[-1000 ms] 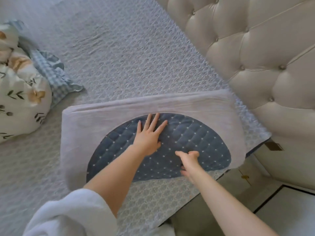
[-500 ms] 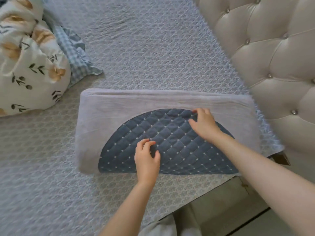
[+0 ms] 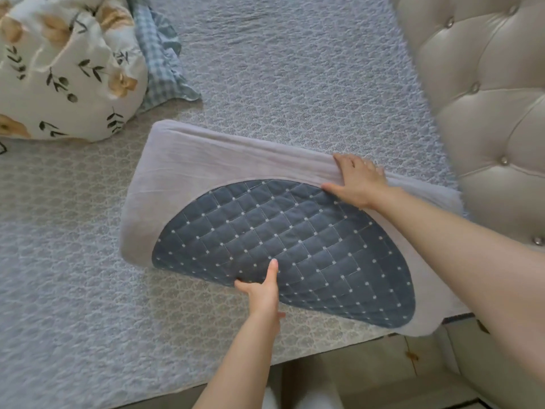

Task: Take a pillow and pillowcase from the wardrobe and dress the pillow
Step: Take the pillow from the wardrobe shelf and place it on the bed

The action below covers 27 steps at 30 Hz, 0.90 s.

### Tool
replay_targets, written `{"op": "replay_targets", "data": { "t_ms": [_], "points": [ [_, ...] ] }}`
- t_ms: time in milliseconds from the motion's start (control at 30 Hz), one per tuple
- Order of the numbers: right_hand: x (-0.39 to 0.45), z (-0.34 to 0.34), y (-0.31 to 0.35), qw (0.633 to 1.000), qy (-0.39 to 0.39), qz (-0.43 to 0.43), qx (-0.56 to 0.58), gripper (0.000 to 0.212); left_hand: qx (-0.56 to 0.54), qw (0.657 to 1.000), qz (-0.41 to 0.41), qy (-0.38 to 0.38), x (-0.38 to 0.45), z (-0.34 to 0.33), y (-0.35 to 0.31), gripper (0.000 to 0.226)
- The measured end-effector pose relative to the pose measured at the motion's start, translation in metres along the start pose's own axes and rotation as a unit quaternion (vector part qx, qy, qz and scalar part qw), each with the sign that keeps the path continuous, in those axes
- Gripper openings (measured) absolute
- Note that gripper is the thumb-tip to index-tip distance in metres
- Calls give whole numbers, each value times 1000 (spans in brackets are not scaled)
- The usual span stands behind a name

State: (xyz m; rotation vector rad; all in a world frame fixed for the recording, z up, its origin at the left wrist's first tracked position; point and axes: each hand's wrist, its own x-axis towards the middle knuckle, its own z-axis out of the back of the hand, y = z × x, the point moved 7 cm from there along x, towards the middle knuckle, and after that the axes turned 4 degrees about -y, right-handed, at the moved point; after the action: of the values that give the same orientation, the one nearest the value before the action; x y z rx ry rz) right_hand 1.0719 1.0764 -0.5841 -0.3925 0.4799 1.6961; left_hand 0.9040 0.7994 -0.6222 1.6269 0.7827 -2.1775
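Observation:
A grey-cased pillow [image 3: 224, 163] with a dark blue quilted half-oval panel [image 3: 295, 246] lies on the bed, its right end close to the headboard and hanging past the bed's edge. My left hand [image 3: 264, 293] grips the pillow's near edge, thumb on top of the quilted panel, fingers hidden underneath. At the far long edge my right hand [image 3: 358, 181] is curled over the grey cloth, with its thumb at the rim of the blue panel.
A grey-blue patterned bedspread [image 3: 280, 69] covers the bed. A floral white cushion [image 3: 67, 69] and a blue checked cloth [image 3: 160, 54] lie at the far left. A beige tufted headboard [image 3: 486, 113] rises on the right. The bed's near edge and the floor [image 3: 368, 379] show below.
My left hand slid from the middle of the blue panel back to the near edge and took hold. My right hand went from the near edge across to the far edge.

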Motion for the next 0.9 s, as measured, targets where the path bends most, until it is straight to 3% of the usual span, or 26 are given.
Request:
{"op": "replay_targets", "data": {
  "t_ms": [133, 333, 567, 700, 800, 900],
  "points": [
    [2, 0, -9, 1000, 3, 19, 1, 87, -66, 997, -1, 28, -2, -30, 0, 137],
    [-12, 12, -25, 997, -65, 36, 8, 74, -90, 993, -73, -5, -8, -49, -11, 138],
    [-25, 31, -140, 978, -146, -109, 99, 64, 77, 960, -252, 94, -13, -127, -103, 115],
    [-41, 28, -195, 965, -155, -155, 142, 56, 158, 928, -288, 177, -20, -175, -127, 103],
    [-49, 19, -208, 973, -140, -146, 111, 55, 238, 898, -350, 121, -19, -185, -124, 105],
    [-54, -1, -217, 968, -92, -181, 147, 65, 201, 920, -337, -8, -13, -170, -105, 106]
  ]
}}
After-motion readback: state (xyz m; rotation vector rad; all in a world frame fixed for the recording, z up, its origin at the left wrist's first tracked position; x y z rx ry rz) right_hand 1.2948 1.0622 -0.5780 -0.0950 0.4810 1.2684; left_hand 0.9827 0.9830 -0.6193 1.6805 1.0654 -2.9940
